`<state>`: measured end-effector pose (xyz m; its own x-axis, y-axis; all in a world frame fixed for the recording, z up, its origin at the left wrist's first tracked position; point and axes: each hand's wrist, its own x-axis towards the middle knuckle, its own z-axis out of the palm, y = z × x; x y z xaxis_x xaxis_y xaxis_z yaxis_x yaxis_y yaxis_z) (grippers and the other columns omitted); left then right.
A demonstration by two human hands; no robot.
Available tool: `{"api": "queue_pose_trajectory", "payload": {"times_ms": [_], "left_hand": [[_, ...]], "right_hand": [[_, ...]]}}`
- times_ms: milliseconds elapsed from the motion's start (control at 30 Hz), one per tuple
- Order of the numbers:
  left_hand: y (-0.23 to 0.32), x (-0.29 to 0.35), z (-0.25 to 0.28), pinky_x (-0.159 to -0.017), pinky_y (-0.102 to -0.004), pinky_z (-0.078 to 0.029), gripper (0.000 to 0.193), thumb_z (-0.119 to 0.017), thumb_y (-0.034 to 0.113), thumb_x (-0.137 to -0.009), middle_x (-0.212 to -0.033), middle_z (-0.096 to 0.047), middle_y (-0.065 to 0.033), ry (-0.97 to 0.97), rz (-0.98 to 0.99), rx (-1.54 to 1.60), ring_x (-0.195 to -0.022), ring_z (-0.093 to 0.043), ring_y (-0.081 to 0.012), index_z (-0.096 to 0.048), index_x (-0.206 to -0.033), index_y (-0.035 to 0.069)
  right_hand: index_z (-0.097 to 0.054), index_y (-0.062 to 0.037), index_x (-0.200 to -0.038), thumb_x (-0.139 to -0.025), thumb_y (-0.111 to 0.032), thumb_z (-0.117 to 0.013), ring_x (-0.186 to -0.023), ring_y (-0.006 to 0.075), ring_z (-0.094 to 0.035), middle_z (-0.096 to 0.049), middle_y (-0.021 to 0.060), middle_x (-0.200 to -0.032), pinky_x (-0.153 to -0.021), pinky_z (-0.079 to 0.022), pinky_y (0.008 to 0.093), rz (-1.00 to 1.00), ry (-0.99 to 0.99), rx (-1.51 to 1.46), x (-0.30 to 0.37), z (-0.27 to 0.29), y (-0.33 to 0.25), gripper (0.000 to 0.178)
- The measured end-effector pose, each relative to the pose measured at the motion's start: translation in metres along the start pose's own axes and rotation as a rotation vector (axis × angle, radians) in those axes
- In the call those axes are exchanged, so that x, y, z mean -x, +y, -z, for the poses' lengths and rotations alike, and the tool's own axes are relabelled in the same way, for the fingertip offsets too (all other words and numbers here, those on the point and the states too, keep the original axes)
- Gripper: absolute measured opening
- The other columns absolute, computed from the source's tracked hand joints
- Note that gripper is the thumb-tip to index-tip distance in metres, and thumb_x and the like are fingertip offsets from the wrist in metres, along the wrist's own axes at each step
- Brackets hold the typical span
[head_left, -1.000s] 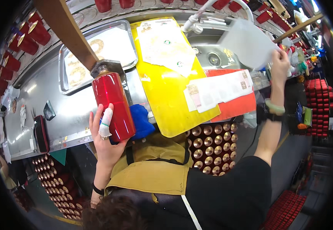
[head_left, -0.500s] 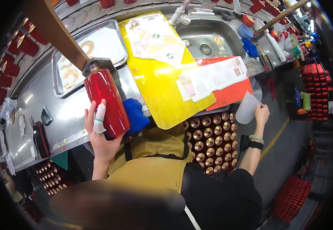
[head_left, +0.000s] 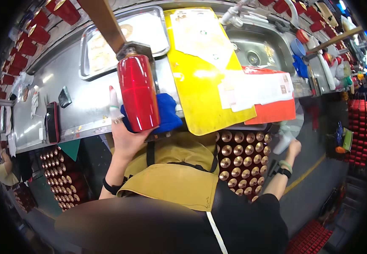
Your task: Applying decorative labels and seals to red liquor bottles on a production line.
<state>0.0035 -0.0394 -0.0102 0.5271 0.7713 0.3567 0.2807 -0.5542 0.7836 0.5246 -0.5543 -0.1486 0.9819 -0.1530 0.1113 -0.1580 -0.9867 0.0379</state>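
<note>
A glossy red vessel (head_left: 139,93) with a narrow neck lies tilted, its neck at a dark metal block under a wooden bar. My left hand (head_left: 126,137) cups its lower end, the thumb along the base and the fingers up its left side; one finger wears a white wrap. A blue cloth (head_left: 168,112) is bunched beneath and beside the vessel. Off to the right, over the floor, my right hand (head_left: 294,148) is closed on a thin whitish translucent sheet (head_left: 282,143), blurred and partly curled.
Beside the vessel lies a yellow mat (head_left: 200,99) with printed papers, overlapping an orange sheet (head_left: 274,112). A metal tray (head_left: 83,63) stands behind. The sink (head_left: 255,40) is at back right. Below the bench, several gold-topped red pieces (head_left: 244,161) stand in rows. A wooden bar (head_left: 104,21) slants overhead.
The view has shifted, so the bench sits further right. My right hand has lowered, and its sheet now hangs smaller and curled. My left hand has slid lower round the vessel's base.
</note>
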Motion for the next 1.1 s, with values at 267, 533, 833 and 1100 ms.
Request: {"api": "queue_pose_trajectory", "payload": {"times_ms": [267,533,833,1100], "left_hand": [[0.009,-0.002,0.007,-0.118,-0.0416,-0.037,0.113,-0.094,0.009,-0.064,-0.154,-0.045,-0.0204,-0.016,-0.108,-0.223,-0.14,-0.048,-0.0326,-0.031,-0.158,0.001],[0.006,-0.003,0.007,-0.124,-0.0525,-0.022,0.103,-0.092,0.022,-0.069,-0.158,-0.041,-0.0233,-0.032,-0.108,-0.215,-0.146,-0.04,-0.0399,-0.038,-0.154,0.003],[0.002,-0.001,0.008,-0.125,-0.0453,-0.024,0.105,-0.092,0.013,-0.068,-0.159,-0.039,-0.0219,-0.037,-0.11,-0.234,-0.147,-0.039,-0.0369,-0.036,-0.156,0.003],[-0.005,-0.002,0.005,-0.121,-0.0508,-0.028,0.103,-0.094,0.021,-0.066,-0.156,-0.042,-0.0253,-0.005,-0.055,-0.103,-0.144,-0.042,-0.0406,-0.041,-0.153,0.004]], "right_hand": [[-0.068,0.0021,-0.113,-0.097,-0.016,-0.061,-0.092,0.0238,-0.07,-0.072,0.0139,-0.104,-0.083,-0.055,0.0373,0.238,0.368,-0.667,0.029,0.067,-0.119,0.025],[-0.07,0.0,-0.105,-0.083,-0.016,-0.081,-0.083,0.0245,-0.067,-0.069,0.0132,-0.097,-0.077,-0.054,0.0346,1.126,-0.415,-0.767,0.164,0.172,-0.32,0.03],[-0.064,-0.0028,-0.108,-0.068,-0.02,-0.091,-0.097,0.0271,-0.064,-0.064,0.0149,-0.102,-0.084,-0.052,0.038,1.211,-0.579,-0.472,0.162,0.171,-0.379,0.051],[-0.076,-0.0043,-0.094,-0.083,-0.022,-0.079,-0.079,0.0225,-0.07,-0.075,0.0114,-0.086,-0.073,-0.053,0.0351,1.091,-0.486,-0.652,0.108,0.15,-0.411,0.021]]}}
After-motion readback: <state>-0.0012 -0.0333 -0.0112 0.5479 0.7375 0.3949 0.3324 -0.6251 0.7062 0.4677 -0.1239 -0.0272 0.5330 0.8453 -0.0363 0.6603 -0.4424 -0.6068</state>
